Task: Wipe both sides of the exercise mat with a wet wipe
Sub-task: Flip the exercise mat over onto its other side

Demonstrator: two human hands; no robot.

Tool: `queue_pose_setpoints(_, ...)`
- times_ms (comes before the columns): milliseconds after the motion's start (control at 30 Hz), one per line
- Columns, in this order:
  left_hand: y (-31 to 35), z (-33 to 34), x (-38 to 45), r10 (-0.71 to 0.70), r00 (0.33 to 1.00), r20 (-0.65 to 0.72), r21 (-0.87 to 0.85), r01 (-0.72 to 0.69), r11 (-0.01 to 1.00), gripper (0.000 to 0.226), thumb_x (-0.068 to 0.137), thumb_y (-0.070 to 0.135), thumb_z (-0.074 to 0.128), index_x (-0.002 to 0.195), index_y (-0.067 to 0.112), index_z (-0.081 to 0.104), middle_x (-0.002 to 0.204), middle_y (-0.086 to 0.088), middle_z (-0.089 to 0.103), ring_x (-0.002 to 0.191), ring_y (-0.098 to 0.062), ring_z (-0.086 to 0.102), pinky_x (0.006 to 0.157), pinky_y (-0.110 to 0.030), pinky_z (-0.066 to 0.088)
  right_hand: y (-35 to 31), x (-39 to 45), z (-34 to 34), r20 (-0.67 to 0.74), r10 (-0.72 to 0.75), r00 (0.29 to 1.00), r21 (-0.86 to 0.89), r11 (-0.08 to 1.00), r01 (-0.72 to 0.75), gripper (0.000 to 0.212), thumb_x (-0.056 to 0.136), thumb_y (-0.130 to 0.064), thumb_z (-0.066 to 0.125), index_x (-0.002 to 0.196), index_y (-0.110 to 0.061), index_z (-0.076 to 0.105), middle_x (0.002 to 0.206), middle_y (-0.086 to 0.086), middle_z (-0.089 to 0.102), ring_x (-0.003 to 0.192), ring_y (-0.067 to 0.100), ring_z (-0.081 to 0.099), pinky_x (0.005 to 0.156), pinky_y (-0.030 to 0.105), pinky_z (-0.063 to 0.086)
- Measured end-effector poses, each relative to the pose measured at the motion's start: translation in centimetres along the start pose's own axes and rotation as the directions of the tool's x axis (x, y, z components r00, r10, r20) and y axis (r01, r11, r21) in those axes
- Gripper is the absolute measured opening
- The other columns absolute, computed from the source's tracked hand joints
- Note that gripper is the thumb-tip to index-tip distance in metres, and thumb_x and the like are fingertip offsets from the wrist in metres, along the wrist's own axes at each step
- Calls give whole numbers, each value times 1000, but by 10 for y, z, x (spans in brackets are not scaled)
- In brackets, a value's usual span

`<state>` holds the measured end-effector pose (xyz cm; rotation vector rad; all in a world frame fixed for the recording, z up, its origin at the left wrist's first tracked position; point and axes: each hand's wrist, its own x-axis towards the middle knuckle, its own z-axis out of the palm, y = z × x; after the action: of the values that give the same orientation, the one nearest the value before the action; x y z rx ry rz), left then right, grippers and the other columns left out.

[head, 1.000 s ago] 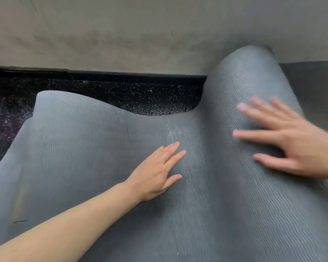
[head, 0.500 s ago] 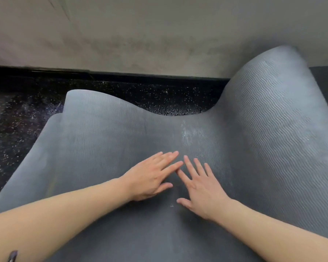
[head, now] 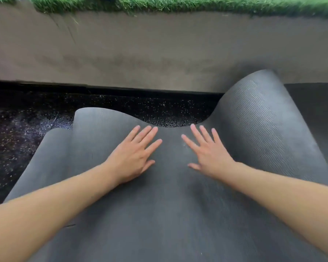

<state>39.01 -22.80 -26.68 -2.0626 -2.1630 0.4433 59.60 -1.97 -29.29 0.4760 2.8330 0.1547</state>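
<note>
A grey ribbed exercise mat point(head: 169, 214) lies across the black floor and fills the lower part of the view. Its far edge waves: the right corner point(head: 257, 114) curls up high, and the left corner point(head: 91, 118) lifts a little. My left hand point(head: 134, 156) lies flat on the mat near the far edge, fingers spread, holding nothing. My right hand point(head: 208, 152) presses flat beside it, a short gap apart, also with nothing in it. No wet wipe is in view.
Black speckled rubber floor point(head: 36, 133) shows to the left of and beyond the mat. A low beige wall point(head: 159, 53) runs across the back, topped with green artificial grass point(head: 197, 4). A dark surface point(head: 314, 110) lies at the right.
My right hand came off the raised right curl and settled flat beside the left. Both hands then slid forward toward the far edge and apart. The view tilted up.
</note>
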Motion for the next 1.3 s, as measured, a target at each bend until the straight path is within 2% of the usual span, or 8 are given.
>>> queue_pose_setpoints(367, -68, 28, 15, -222, 968, 117, 120, 208, 971, 71, 96, 65, 27, 149, 22, 46, 154, -22, 37, 138, -39, 36, 118, -54, 22, 141, 80, -35, 199, 11, 980, -591, 799, 111, 91, 96, -81, 30, 168, -27, 14, 162, 14, 37, 145, 37, 36, 121, 53, 21)
queue_pose_setpoints(533, -63, 46, 37, -394, 897, 201, 266, 337, 903, 76, 94, 71, 27, 146, 19, 44, 128, -17, 58, 116, -37, 51, 110, -55, 27, 152, 100, -14, 98, -8, 995, -545, 836, 60, 82, 101, -67, 42, 161, -11, 35, 142, 12, 55, 131, 32, 48, 124, 64, 9)
queue_pose_setpoints(633, -70, 47, 51, -434, 892, 124, 227, 400, 888, 56, 91, 68, 41, 107, 18, 60, 99, -6, 61, 90, -27, 54, 84, -45, 38, 167, 107, -6, -113, -118, 987, -478, 877, 50, 37, 101, -43, 58, 114, -10, 67, 109, 12, 60, 100, 33, 57, 97, 53, 38)
queue_pose_setpoints(733, -75, 43, 72, -284, 957, 58, 177, 270, 946, 44, 94, 63, 47, 95, 19, 50, 91, -5, 56, 83, -27, 52, 73, -44, 35, 185, 109, -12, -264, -153, 952, -336, 940, 58, 24, 95, -34, 65, 94, -11, 60, 92, 12, 58, 88, 35, 55, 77, 47, 33)
queue_pose_setpoints(967, -173, -18, 161, -193, 938, -288, 242, 266, 933, 50, 100, 63, 40, 99, 13, 48, 96, -12, 52, 90, -33, 50, 75, -46, 37, 248, 130, -56, -608, 152, 779, 6, 982, -187, 23, 102, -30, 57, 98, -7, 56, 97, 21, 59, 93, 42, 54, 78, 50, 32)
queue_pose_setpoints(1067, -168, 14, 172, -260, 934, -243, 112, 294, 949, 50, 97, 64, 42, 99, 15, 51, 97, -11, 58, 91, -33, 54, 78, -45, 39, 256, 118, -35, -529, 209, 823, 39, 974, -223, 21, 100, -29, 65, 101, -9, 60, 101, 20, 63, 97, 41, 56, 81, 49, 35)
queue_pose_setpoints(1167, -121, 92, 172, -350, 936, 32, -137, 351, 926, 50, 95, 65, 40, 107, 17, 52, 109, -10, 61, 102, -33, 55, 88, -46, 41, 255, 91, 8, -104, 186, 977, -229, 952, -205, 28, 101, -44, 59, 109, -18, 61, 109, 6, 68, 107, 33, 58, 83, 43, 34)
queue_pose_setpoints(1300, -80, 165, 170, -481, 864, 151, -314, 503, 805, 48, 99, 62, 35, 113, 20, 51, 115, -5, 58, 107, -28, 51, 98, -47, 34, 289, 63, 38, -264, 124, 956, -219, 958, -185, 28, 84, -26, 83, 86, -11, 59, 78, 10, 61, 80, 36, 57, 72, 44, 31)
